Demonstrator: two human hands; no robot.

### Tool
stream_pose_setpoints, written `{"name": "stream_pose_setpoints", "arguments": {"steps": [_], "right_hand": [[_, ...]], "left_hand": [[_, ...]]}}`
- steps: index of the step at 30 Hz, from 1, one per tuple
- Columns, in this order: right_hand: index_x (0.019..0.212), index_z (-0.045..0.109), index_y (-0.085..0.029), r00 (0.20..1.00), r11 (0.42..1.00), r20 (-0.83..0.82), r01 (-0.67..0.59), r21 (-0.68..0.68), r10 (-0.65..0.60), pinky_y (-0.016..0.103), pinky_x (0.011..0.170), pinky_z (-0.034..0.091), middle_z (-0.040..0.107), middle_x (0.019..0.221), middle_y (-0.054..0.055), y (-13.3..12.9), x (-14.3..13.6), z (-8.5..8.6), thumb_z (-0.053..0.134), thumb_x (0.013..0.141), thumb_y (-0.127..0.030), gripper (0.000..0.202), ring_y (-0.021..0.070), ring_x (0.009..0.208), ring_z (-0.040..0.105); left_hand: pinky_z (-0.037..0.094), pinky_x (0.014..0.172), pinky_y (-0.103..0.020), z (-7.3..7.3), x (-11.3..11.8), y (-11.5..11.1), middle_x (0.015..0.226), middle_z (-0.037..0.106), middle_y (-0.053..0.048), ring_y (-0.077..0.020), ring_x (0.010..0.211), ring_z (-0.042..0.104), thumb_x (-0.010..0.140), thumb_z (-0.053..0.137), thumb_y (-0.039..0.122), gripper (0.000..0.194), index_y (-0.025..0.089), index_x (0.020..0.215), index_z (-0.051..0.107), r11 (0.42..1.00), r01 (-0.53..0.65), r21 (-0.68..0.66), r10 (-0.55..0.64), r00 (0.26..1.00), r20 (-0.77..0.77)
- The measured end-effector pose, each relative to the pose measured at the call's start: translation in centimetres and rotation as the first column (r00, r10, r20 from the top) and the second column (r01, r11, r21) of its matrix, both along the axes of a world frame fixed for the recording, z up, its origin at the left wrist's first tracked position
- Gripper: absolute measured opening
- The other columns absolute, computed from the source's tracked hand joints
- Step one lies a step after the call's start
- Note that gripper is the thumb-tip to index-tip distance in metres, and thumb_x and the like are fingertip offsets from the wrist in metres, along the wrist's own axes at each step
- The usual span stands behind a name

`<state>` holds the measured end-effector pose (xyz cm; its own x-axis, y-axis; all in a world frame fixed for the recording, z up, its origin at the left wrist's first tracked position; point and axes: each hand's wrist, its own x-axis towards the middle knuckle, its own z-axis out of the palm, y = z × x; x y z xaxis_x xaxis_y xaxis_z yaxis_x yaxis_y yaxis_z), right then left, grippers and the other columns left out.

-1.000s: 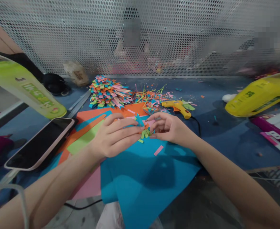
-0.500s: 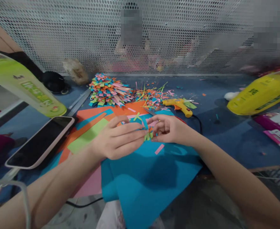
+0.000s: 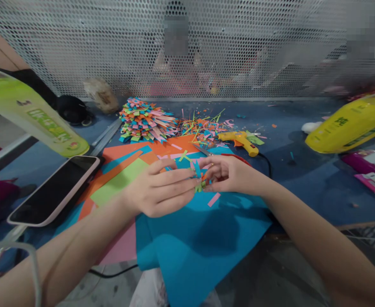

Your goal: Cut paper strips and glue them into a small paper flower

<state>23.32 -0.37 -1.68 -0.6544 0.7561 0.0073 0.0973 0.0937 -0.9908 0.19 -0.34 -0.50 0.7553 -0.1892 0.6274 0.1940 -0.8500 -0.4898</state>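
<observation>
Between my two hands is a small cluster of folded paper strips [image 3: 197,170] in blue, orange and green. My left hand [image 3: 166,187] is closed on it from the left, fingertips pressed to the strips. From the right, my right hand [image 3: 224,172] pinches its other side with curled fingers; the fingers partly hide the cluster. Below them lies a large blue paper sheet [image 3: 194,238], with a loose pink strip [image 3: 214,199] on it. Just beyond the hands are crossed green strips [image 3: 184,156] and red-handled scissors [image 3: 238,157], partly covered by my right hand.
A cone of layered paper strips [image 3: 145,121] stands at the back beside a heap of scraps [image 3: 203,128]. A yellow glue gun [image 3: 240,140] lies right of it. A phone [image 3: 55,192] and bottle [image 3: 37,115] are left, a yellow bottle [image 3: 350,123] right. Perforated metal panel [image 3: 254,51] behind.
My right hand has shifted slightly, and the paper cluster has turned a little between my fingertips. Both hands stay in nearly the same place.
</observation>
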Motion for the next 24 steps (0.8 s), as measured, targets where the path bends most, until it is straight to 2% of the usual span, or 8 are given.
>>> {"name": "stream_pose_setpoints", "arguments": {"steps": [4,9,13,19,21,24], "right_hand": [[0.104,0.053,-0.019,1.0,1.0,0.014,-0.001,-0.029,0.001,0.022,0.067,0.054,0.066,0.076,-0.001,0.08,0.12,0.25,0.073,0.069,-0.02,0.041,0.0111,0.072,0.066],[0.103,0.054,-0.018,1.0,0.999,-0.002,0.004,-0.032,-0.004,0.024,0.068,0.054,0.066,0.074,-0.001,0.19,0.2,0.21,0.074,0.068,-0.021,0.041,0.0121,0.072,0.066],[0.104,0.055,-0.018,1.0,0.999,0.004,0.018,-0.047,-0.018,0.023,0.067,0.053,0.066,0.073,-0.002,0.18,0.14,0.1,0.075,0.066,-0.023,0.043,0.0122,0.071,0.066],[0.105,0.055,-0.017,0.999,0.997,0.03,0.026,-0.067,-0.024,0.024,0.066,0.051,0.066,0.072,-0.001,0.26,0.07,-0.03,0.077,0.064,-0.027,0.048,0.0126,0.069,0.065],[0.105,0.056,-0.017,0.999,0.999,0.035,0.017,-0.044,-0.016,0.023,0.063,0.05,0.066,0.073,-0.001,0.31,0.1,0.09,0.074,0.067,-0.029,0.044,0.0121,0.069,0.064],[0.098,0.058,-0.016,0.995,0.999,0.094,0.033,0.016,-0.034,0.019,0.052,0.043,0.064,0.068,-0.001,0.27,0.14,0.58,0.064,0.078,-0.035,0.029,0.0083,0.058,0.058]], "left_hand": [[0.053,0.075,-0.031,-0.08,0.03,-0.03,0.094,0.073,0.003,-0.0146,0.093,0.067,0.081,0.059,0.015,0.011,0.025,0.081,0.063,1.0,-0.013,-0.001,0.013,1.0,-0.001],[0.051,0.075,-0.032,-0.09,0.09,-0.08,0.092,0.073,0.0,-0.0161,0.091,0.067,0.079,0.061,0.015,0.008,0.021,0.083,0.064,1.0,0.015,-0.024,-0.014,1.0,0.01],[0.051,0.076,-0.031,-0.12,0.13,-0.14,0.092,0.073,0.003,-0.0142,0.093,0.067,0.081,0.059,0.014,0.01,0.023,0.082,0.063,1.0,-0.007,-0.017,0.007,1.0,0.002],[0.05,0.078,-0.032,-0.22,0.16,-0.14,0.095,0.073,0.0,-0.0147,0.095,0.066,0.081,0.058,0.013,0.01,0.021,0.085,0.063,0.999,0.004,-0.038,-0.004,1.0,0.009],[0.049,0.08,-0.032,-0.26,0.09,-0.12,0.095,0.072,-0.001,-0.015,0.095,0.065,0.082,0.057,0.012,0.012,0.021,0.086,0.063,0.997,-0.006,-0.078,0.007,1.0,0.006],[0.048,0.084,-0.035,-0.38,-0.04,-0.1,0.094,0.072,-0.004,-0.0163,0.096,0.065,0.084,0.054,0.01,0.013,0.018,0.09,0.062,0.982,-0.028,-0.185,0.033,0.999,0.019]]}}
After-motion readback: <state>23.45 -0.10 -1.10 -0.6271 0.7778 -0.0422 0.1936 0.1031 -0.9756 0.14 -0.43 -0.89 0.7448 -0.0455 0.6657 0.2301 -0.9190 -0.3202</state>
